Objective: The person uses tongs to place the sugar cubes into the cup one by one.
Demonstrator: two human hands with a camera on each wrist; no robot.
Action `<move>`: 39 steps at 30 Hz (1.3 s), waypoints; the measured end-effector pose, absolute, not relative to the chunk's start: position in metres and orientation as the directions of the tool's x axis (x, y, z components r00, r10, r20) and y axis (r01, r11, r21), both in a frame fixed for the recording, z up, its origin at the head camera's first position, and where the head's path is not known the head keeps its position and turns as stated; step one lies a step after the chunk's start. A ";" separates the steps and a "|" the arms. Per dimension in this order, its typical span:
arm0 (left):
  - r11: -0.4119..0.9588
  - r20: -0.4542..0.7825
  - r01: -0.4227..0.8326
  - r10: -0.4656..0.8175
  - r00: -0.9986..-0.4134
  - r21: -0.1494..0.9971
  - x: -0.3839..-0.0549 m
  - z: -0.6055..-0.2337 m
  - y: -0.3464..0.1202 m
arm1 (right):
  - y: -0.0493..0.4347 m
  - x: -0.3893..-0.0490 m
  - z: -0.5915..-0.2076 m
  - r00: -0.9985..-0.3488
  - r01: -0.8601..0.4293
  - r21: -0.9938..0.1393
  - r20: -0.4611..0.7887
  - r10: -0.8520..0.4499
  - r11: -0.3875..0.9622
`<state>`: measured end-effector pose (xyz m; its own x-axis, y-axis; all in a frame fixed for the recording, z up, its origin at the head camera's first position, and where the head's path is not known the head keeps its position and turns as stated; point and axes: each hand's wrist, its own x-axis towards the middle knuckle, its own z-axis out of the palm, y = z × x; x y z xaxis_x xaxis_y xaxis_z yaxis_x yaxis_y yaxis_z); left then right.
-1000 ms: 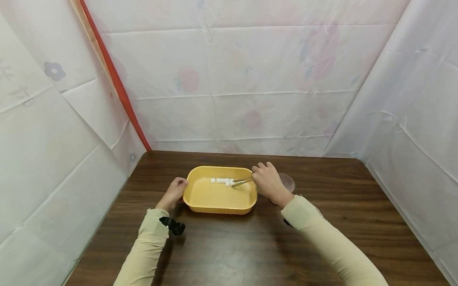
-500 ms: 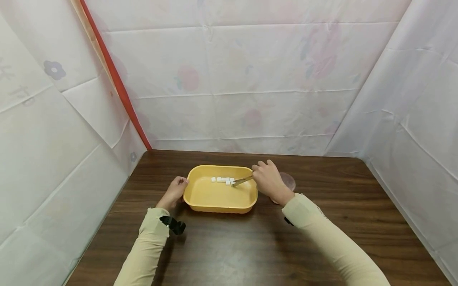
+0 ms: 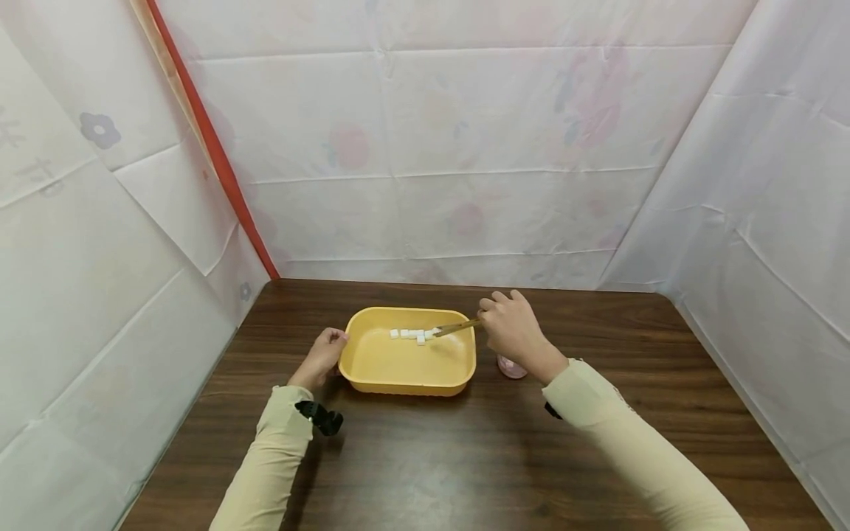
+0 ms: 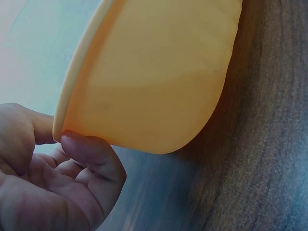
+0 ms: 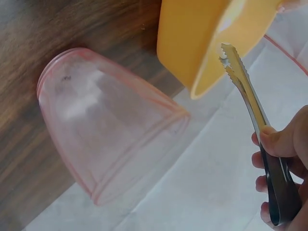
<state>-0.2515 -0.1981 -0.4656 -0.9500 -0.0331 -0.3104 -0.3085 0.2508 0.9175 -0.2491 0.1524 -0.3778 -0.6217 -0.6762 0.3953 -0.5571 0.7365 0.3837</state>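
My left hand (image 3: 324, 354) pinches the left rim of a yellow plastic basin (image 3: 392, 367) between thumb and fingers. In the basin lie several small white cubes (image 3: 420, 341), mostly in a row toward its back. My right hand (image 3: 514, 330) grips metal tongs (image 5: 276, 187), reaching in over the basin's right rim. The serrated tips are close together, and in the head view they overlap a white cube at the row's right end; I cannot tell whether they hold it. Below the right hand stands a clear pink-tinted cup (image 5: 110, 120), mostly hidden in the head view.
The basin and cup stand on a dark wood-grain table (image 3: 425, 457). Pale printed sheeting (image 3: 432, 147) rises behind the table and along both sides. A red strip (image 3: 212, 144) runs down the back left corner.
My right hand has shifted right and slightly up with the tongs, whose tips have moved right and up beside the cubes. The hand now covers the cup's top. The left hand keeps its place.
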 end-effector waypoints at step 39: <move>0.282 -0.317 -0.316 -0.045 -0.947 0.906 -0.252 -0.472 -0.199 | 0.243 -0.211 -0.336 -0.553 -0.476 0.356 0.590 -0.589 0.804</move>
<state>-0.2517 -0.1986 -0.4725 -0.9474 -0.0447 -0.3170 -0.3164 0.2820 0.9057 -0.2111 0.2425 -0.3362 -0.5529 -0.5887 0.5897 -0.4764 0.8039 0.3560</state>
